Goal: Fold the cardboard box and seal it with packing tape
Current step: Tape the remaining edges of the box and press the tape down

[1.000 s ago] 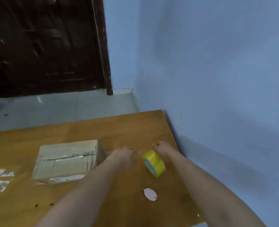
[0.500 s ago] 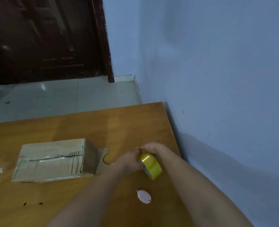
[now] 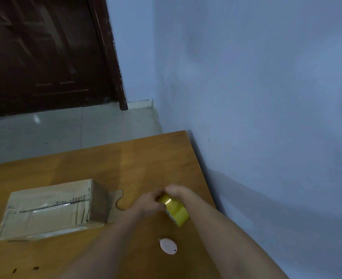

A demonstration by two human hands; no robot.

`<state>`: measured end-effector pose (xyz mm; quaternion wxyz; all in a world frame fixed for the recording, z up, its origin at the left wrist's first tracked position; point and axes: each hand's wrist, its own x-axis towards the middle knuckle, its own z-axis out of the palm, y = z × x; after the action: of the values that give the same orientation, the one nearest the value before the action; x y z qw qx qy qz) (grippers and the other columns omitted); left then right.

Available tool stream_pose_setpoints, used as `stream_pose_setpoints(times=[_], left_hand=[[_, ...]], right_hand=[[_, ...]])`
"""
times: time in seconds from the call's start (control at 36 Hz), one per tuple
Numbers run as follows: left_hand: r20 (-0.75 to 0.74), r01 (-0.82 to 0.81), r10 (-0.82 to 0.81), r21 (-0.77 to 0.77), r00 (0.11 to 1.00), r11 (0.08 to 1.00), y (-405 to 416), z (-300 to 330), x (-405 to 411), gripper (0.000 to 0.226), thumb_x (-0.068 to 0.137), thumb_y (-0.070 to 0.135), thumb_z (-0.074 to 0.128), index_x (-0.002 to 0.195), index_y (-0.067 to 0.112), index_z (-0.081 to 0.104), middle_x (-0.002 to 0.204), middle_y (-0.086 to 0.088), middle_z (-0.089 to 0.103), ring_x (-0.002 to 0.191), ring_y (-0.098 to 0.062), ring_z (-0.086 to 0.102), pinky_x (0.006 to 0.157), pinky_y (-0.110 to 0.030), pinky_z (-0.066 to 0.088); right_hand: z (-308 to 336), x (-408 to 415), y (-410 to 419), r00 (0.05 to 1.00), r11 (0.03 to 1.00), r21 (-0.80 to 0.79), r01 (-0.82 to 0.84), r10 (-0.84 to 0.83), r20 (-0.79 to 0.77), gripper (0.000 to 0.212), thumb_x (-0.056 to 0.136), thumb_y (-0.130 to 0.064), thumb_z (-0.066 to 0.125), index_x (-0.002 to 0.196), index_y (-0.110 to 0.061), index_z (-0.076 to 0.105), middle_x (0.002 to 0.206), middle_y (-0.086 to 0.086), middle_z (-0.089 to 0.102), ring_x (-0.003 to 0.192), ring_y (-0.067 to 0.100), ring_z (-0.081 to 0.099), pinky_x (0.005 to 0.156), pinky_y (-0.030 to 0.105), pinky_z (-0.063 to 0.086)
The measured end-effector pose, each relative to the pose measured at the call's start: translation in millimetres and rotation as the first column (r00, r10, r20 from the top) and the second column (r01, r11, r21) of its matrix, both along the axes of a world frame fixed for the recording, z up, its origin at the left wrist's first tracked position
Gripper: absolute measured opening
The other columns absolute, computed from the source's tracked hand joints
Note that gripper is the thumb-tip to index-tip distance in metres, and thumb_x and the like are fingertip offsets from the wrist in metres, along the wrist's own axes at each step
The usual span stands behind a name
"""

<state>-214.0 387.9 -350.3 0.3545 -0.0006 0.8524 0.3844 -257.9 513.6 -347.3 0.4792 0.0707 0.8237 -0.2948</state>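
- Both hands meet at the yellow packing tape roll (image 3: 175, 210), lower centre: left hand (image 3: 149, 203) and right hand (image 3: 176, 191) each grip it.
- The cardboard box (image 3: 51, 208) sits lower left on the bench (image 3: 146, 158), one flap open.
- A small pink oval object (image 3: 168, 246) lies below the roll.

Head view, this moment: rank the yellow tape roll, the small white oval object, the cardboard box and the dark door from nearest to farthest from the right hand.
1. Yellow tape roll: held by the right hand, with the left hand also on it.
2. Small white oval object: on the table, toward the person.
3. Cardboard box: to the left on the table.
4. Dark door: far back left, beyond the table.
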Motion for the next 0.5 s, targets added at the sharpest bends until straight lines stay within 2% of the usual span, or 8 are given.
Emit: stream_pose_setpoints(times=[0.08, 0.14, 0.17, 0.25, 0.31, 0.36, 0.42, 0.5], left_hand=[[0.023, -0.059, 0.058, 0.044, 0.998, 0.997, 0, 1, 3, 0.072, 0.057, 0.038, 0.055, 0.127, 0.023, 0.055, 0.119, -0.003, 0.062, 0.111, -0.021, 0.057, 0.093, -0.031, 0.044], [0.034, -0.105, 0.103, 0.069, 0.994, 0.992, 1, 2, 5, 0.068, 0.059, 0.039, 0.053, 0.123, 0.020, 0.059, 0.118, -0.005, 0.062, 0.111, -0.023, 0.057, 0.092, -0.033, 0.044], [0.039, -0.131, 0.128, 0.088, 0.991, 0.988, 2, 3, 7, 0.066, 0.060, 0.039, 0.053, 0.122, 0.019, 0.060, 0.119, -0.006, 0.062, 0.111, -0.024, 0.057, 0.094, -0.035, 0.044], [0.054, -0.174, 0.169, 0.130, 0.984, 0.976, 4, 4, 10, 0.064, 0.065, 0.040, 0.049, 0.123, 0.015, 0.060, 0.122, -0.007, 0.060, 0.115, -0.024, 0.054, 0.099, -0.038, 0.042], [0.056, -0.186, 0.180, 0.142, 0.982, 0.972, 7, 3, 12, 0.050, 0.078, 0.035, 0.052, 0.123, 0.013, 0.059, 0.122, -0.008, 0.059, 0.115, -0.025, 0.053, 0.097, -0.037, 0.041], [0.035, -0.193, 0.190, 0.134, 0.981, 0.972, 10, -2, 14, 0.030, 0.092, 0.023, 0.052, 0.119, 0.012, 0.060, 0.119, -0.009, 0.061, 0.112, -0.025, 0.055, 0.095, -0.037, 0.041], [0.013, -0.200, 0.200, 0.121, 0.980, 0.972, 13, -5, 15, 0.026, 0.095, 0.024, 0.052, 0.116, 0.013, 0.062, 0.116, -0.008, 0.063, 0.108, -0.024, 0.056, 0.091, -0.035, 0.043], [-0.004, -0.221, 0.223, 0.122, 0.975, 0.968, 16, -8, 19, 0.030, 0.096, 0.032, 0.052, 0.116, 0.012, 0.060, 0.116, -0.008, 0.063, 0.106, -0.023, 0.056, 0.082, -0.029, 0.039]], right_hand=[[-1, 4, 3, 0.999, 1.000, -0.008, 0.027, -0.028, -0.030, 0.037, 0.101, -0.013, 0.031, 0.066, -0.017, 0.043, 0.084, 0.009, 0.049, 0.094, 0.017, 0.041, 0.070, 0.023, 0.030], [-2, 6, 3, 0.999, 0.999, -0.018, 0.031, -0.032, -0.033, 0.032, 0.100, -0.013, 0.033, 0.077, -0.013, 0.054, 0.099, 0.015, 0.053, 0.093, 0.016, 0.042, 0.063, 0.027, 0.033], [-2, 7, 4, 0.999, 0.999, -0.029, 0.028, -0.028, -0.031, 0.029, 0.100, -0.013, 0.034, 0.092, -0.007, 0.061, 0.109, 0.018, 0.055, 0.094, 0.016, 0.042, 0.064, 0.027, 0.034], [-2, 13, 9, 0.996, 0.996, -0.066, 0.067, -0.071, -0.059, 0.037, 0.100, -0.016, 0.036, 0.124, 0.005, 0.055, 0.131, 0.023, 0.054, 0.096, 0.016, 0.044, 0.076, 0.023, 0.033], [0, 16, 11, 0.992, 0.992, -0.070, 0.103, -0.108, -0.070, 0.038, 0.100, -0.017, 0.038, 0.126, 0.004, 0.054, 0.133, 0.022, 0.053, 0.099, 0.017, 0.047, 0.079, 0.025, 0.035], [3, 17, 12, 0.993, 0.994, -0.071, 0.084, -0.090, -0.079, 0.039, 0.101, -0.018, 0.035, 0.128, 0.004, 0.053, 0.136, 0.022, 0.050, 0.114, 0.024, 0.052, 0.085, 0.030, 0.037], [6, 19, 13, 0.993, 0.993, -0.080, 0.087, -0.093, -0.075, 0.044, 0.103, -0.025, 0.029, 0.129, 0.003, 0.053, 0.138, 0.021, 0.049, 0.126, 0.030, 0.046, 0.093, 0.032, 0.037], [5, 24, 19, 0.986, 0.977, -0.142, 0.157, -0.163, -0.029, 0.047, 0.101, -0.036, 0.033, 0.129, -0.004, 0.055, 0.137, 0.017, 0.051, 0.126, 0.030, 0.047, 0.098, 0.033, 0.036]])
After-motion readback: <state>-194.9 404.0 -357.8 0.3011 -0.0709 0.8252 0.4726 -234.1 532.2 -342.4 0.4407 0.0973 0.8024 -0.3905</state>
